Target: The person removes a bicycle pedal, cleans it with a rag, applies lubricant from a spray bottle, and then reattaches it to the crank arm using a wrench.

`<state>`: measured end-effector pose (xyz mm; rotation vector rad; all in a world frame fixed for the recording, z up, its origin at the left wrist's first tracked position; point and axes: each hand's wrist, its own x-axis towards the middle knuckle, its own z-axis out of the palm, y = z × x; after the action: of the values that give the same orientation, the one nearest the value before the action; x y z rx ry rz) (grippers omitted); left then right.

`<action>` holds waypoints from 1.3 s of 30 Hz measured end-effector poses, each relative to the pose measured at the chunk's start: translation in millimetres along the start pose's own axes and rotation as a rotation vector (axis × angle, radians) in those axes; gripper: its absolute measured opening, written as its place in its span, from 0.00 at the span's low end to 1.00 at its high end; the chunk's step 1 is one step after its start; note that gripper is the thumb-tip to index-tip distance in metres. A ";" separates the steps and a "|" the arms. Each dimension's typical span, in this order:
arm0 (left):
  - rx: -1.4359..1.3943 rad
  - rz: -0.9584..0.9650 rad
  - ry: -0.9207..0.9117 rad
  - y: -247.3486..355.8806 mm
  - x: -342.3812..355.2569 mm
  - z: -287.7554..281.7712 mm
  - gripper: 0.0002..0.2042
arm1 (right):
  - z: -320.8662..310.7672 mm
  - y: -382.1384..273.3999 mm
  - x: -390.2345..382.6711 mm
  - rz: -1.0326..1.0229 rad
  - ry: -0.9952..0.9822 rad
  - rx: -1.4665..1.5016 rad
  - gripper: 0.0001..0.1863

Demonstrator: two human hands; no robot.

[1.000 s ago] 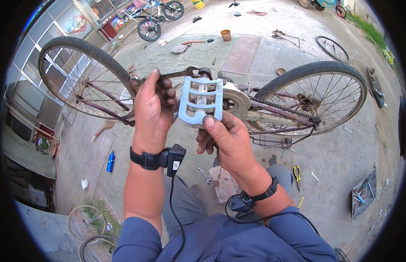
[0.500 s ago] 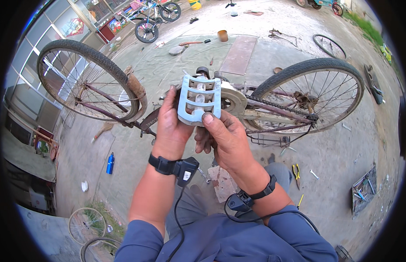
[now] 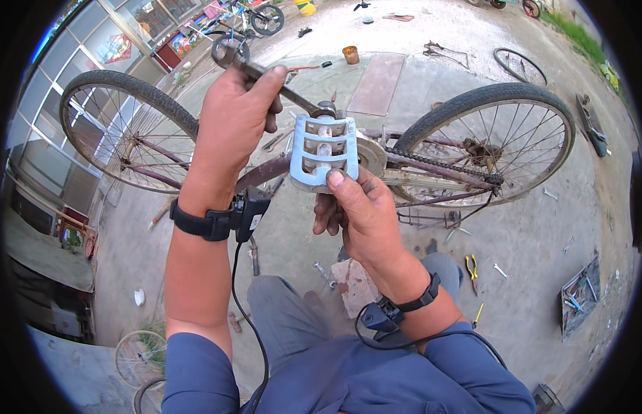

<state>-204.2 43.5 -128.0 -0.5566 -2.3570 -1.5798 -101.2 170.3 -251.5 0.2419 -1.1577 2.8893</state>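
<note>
My left hand [image 3: 231, 124] is closed around the handle of a wrench [image 3: 297, 100], raised to the upper left. The wrench's far end sits at the axle at the far end of a light blue bicycle pedal [image 3: 324, 153]. My right hand [image 3: 362, 207] grips the pedal's near edge, thumb on top and fingers curled beneath. Behind it, the chainring [image 3: 374, 162] of an old bicycle is partly hidden. A tyred wheel [image 3: 138, 81] stands at the bicycle's left and another wheel [image 3: 504, 96] at its right, with the chain [image 3: 441, 167] running toward the latter.
On the ground at right lie yellow-handled pliers [image 3: 472, 272], a small wrench [image 3: 500, 271] and a tool tray [image 3: 564, 303]. A brick-like block [image 3: 354, 286] rests by my knees. Farther off are a rusty can [image 3: 350, 55], a flat board [image 3: 378, 83] and a loose wheel [image 3: 519, 67].
My left hand has left the pedal's side and moved up and left, now holding a wrench against the axle. The right hand still holds the pedal, which has shifted slightly right.
</note>
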 end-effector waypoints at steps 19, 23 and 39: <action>-0.960 -0.417 0.301 -86.6 -42.0 -14.4 0.08 | 2.0 1.3 3.0 0.048 -0.042 -0.037 0.20; -1.063 -0.470 0.151 -105.3 -49.2 13.0 0.22 | 2.3 3.4 3.4 0.034 -0.048 -0.009 0.19; -1.296 -0.650 0.036 -114.0 -97.6 80.7 0.16 | 3.9 2.4 9.4 0.286 -0.085 0.354 0.20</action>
<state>-166.9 62.5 -293.2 0.1152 -1.1944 -3.2649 -110.1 165.4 -248.9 0.2211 -0.7314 3.3589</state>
